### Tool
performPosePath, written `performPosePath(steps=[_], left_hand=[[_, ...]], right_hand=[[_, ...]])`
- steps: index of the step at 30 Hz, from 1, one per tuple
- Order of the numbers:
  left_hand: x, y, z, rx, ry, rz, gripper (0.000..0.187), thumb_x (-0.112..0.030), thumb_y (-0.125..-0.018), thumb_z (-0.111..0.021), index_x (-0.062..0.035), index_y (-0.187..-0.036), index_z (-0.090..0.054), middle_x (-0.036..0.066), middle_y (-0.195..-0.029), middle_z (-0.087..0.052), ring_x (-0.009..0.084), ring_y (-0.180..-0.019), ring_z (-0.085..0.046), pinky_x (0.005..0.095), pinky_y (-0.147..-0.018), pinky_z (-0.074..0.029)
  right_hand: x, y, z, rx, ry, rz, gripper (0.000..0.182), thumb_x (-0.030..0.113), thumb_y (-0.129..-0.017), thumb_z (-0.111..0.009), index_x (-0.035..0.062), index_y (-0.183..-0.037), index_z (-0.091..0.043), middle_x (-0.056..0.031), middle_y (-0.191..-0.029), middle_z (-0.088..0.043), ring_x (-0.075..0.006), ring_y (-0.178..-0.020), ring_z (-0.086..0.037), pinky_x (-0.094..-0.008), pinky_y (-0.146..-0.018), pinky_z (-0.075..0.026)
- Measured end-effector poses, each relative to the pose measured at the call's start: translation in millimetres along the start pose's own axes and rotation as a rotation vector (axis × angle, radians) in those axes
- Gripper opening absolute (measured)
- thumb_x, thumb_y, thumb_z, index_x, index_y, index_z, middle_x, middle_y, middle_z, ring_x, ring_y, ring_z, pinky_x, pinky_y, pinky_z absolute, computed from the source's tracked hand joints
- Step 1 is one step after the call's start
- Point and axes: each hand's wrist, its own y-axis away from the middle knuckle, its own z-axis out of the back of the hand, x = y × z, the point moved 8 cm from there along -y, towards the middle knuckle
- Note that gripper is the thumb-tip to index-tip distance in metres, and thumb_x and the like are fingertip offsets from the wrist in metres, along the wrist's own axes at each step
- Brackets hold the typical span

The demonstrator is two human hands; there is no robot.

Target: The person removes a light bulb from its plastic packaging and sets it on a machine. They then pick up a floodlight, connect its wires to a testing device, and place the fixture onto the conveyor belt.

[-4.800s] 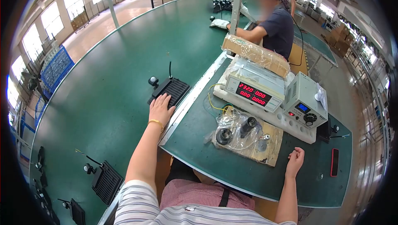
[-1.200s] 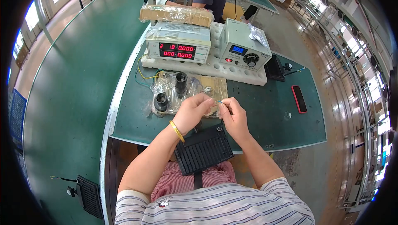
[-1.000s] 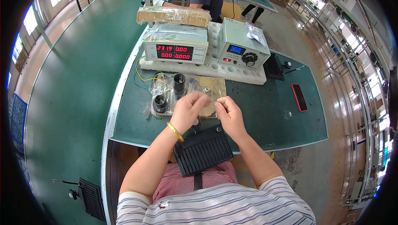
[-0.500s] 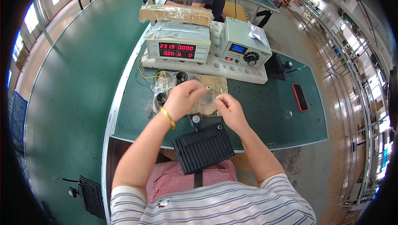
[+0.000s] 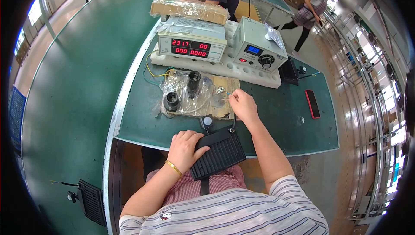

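Note:
A black floodlight (image 5: 219, 152) with a ribbed back lies over my lap at the table's front edge, its white-domed motion sensor (image 5: 207, 121) pointing up. My left hand (image 5: 185, 147) grips its left side, thumb across the ribs. Above its right corner, my right hand (image 5: 243, 106) pinches the end of the floodlight's black cable (image 5: 234, 124). Thin wire ends, one of them blue, stick out leftward from those fingers. They are close to a small round metal contact (image 5: 221, 90) on a wooden board (image 5: 225, 110). Two black cylindrical sockets (image 5: 194, 83) stand on the plastic-covered board.
Behind the board, a power meter (image 5: 191, 49) with red digits and a grey power supply (image 5: 260, 53) rest on white foam (image 5: 207, 67). A red-edged phone (image 5: 312, 104) lies at right. Another floodlight (image 5: 90, 202) is at lower left. One person sits opposite; another walks at upper right.
My left hand has come down from the board onto the floodlight. My right hand has moved slightly up and right, and the cable now rises to it. The person at upper right has moved closer.

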Motion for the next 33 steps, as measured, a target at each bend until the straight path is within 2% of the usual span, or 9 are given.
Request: performPosePath(steps=[4,12,33], left_hand=[[0,2,-1,-0.034,0.026,-0.008,0.035,-0.030,-0.077,-0.072,-0.0063,-0.101,-0.065,0.007,-0.096,-0.061,0.0274,-0.090,-0.055,0.0378,-0.081,-0.043],[-3,1,0,-0.053,0.007,-0.008,0.035,-0.033,-0.077,-0.070,-0.0072,-0.101,-0.065,0.006,-0.094,-0.060,0.0244,-0.090,-0.055,0.0361,-0.077,-0.041],[1,2,-2,-0.071,0.007,0.006,0.036,-0.032,-0.076,-0.072,-0.0057,-0.099,-0.066,0.007,-0.094,-0.062,0.0260,-0.089,-0.057,0.0369,-0.079,-0.043]], right_hand=[[11,-4,2,0.000,0.128,0.059,0.022,0.026,-0.084,-0.055,0.0052,-0.086,-0.062,-0.0144,-0.084,-0.067,-0.0341,-0.085,-0.064,-0.0449,-0.073,-0.049],[11,-13,-4,0.032,0.268,0.075,0.020,0.025,-0.083,-0.056,0.0062,-0.086,-0.063,-0.0139,-0.085,-0.067,-0.0329,-0.084,-0.064,-0.0448,-0.073,-0.050],[19,-13,-3,-0.026,0.296,0.152,0.016,0.021,-0.082,-0.057,0.0052,-0.081,-0.061,-0.0139,-0.080,-0.066,-0.0331,-0.078,-0.064,-0.0452,-0.068,-0.050]])
